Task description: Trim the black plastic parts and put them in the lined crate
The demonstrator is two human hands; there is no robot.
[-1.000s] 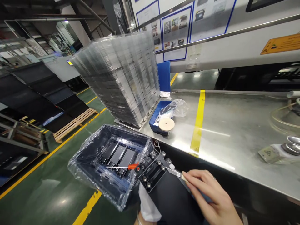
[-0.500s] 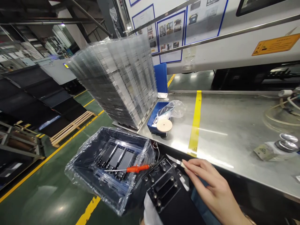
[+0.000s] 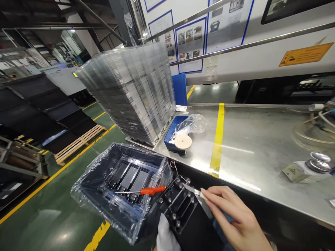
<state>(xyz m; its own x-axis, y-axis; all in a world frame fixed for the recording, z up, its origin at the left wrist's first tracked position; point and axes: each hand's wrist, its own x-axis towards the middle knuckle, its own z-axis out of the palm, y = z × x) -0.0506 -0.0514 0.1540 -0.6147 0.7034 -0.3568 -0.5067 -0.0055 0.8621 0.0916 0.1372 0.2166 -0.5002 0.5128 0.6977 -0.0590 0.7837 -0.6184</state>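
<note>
My right hand [image 3: 232, 212] pinches a small knife [image 3: 194, 190] by its pale end, thumb against fingers. The flat metal blade reaches over the upper right edge of a black plastic part [image 3: 183, 209] and looks to touch it, though I cannot be sure. Round bosses and long slots show on the part's face, which tilts toward me. In a white glove, my left hand [image 3: 166, 233] grips the part from its lower left side; most of its fingers are hidden. Beyond the part, an orange-handled screwdriver [image 3: 153, 190] lies across a plastic-lined bin.
Several black parts lie in the dark bin [image 3: 86, 184] at left. On the metal bench [image 3: 243, 129] are a blue tray [image 3: 169, 136] with a round disc [image 3: 183, 142], a lidded dispenser [image 3: 307, 169] and hoses. A tall stack of clear trays [image 3: 136, 90] stands behind.
The black part has turned and shifted slightly up and left. My right hand has come lower, and the blade now lies over the part's upper right edge.
</note>
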